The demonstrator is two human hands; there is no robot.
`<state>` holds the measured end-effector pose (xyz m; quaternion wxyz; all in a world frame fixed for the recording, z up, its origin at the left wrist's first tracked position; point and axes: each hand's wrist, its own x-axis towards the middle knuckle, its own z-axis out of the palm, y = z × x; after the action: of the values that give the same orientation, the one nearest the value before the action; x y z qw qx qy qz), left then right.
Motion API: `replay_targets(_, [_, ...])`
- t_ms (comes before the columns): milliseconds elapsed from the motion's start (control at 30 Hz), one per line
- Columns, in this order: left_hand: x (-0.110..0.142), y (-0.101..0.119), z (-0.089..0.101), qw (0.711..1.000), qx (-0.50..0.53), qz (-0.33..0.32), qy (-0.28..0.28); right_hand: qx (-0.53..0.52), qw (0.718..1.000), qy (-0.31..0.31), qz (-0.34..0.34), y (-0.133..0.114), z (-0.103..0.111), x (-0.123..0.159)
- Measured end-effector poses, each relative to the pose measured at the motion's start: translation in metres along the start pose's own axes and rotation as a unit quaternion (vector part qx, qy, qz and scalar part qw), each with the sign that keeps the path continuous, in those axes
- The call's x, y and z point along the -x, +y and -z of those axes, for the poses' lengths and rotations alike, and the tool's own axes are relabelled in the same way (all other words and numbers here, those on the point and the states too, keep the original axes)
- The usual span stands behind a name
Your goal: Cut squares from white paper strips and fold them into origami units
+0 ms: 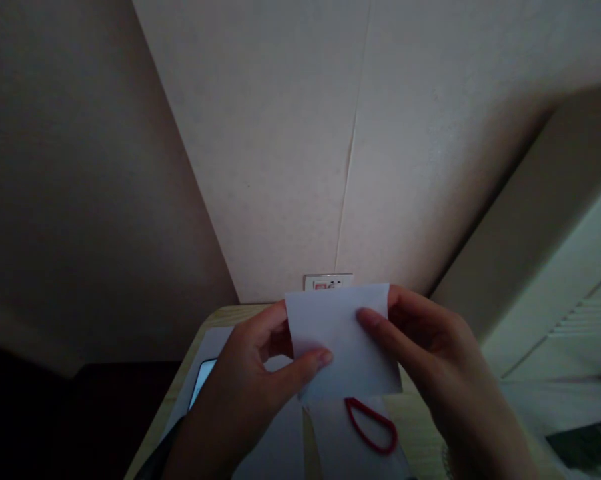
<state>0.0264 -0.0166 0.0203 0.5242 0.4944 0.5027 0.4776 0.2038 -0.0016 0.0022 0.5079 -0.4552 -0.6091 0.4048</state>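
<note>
Both hands [253,380] [433,353] hold the white paper square [343,340] above the desk [418,417]; a red scissor handle [373,427] lies below the square.

"What colour is the small sheet [343,340] showing?"

"It's showing plain white, leaning faintly blue. The loop [393,433] is showing solid red."

"And the tabletop [423,427]?"

"That's showing pale yellowish wood, with fine grain running through it."

"Is the screen [204,381] glowing?"

"Yes, it's glowing pale blue, and a black rim is edging it."

"How is the wall [280,167] looking?"

"It's looking muted grey with a pinkish cast, and faint mottling is showing. The socket plate [308,283] is showing white, with a pinkish-red patch."
</note>
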Motion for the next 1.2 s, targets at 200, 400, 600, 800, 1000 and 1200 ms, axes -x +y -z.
replay_targets(200, [-0.008,-0.015,0.007,0.997,0.018,-0.051,-0.047,-0.009,1.0,0.021,-0.007,-0.005,0.003,0.0])
replay_targets(400, [-0.009,-0.018,0.011,0.994,0.009,-0.055,-0.098,-0.064,0.996,0.059,0.021,-0.006,0.007,0.001])
replay_targets(600, [-0.005,-0.015,0.016,0.994,-0.011,-0.082,-0.077,-0.046,0.998,0.037,0.002,-0.009,0.008,0.0])
replay_targets(800, [-0.009,-0.013,0.017,0.993,0.015,-0.096,-0.061,-0.063,0.996,0.056,0.007,-0.006,0.009,0.0])
replay_targets(1000, [-0.007,-0.007,0.017,0.994,0.038,-0.07,-0.073,-0.08,0.994,0.073,-0.011,-0.004,0.009,0.001])
replay_targets(1200, [-0.006,-0.01,0.015,0.995,0.041,-0.053,-0.075,-0.083,0.992,0.093,-0.026,-0.008,0.006,0.002])
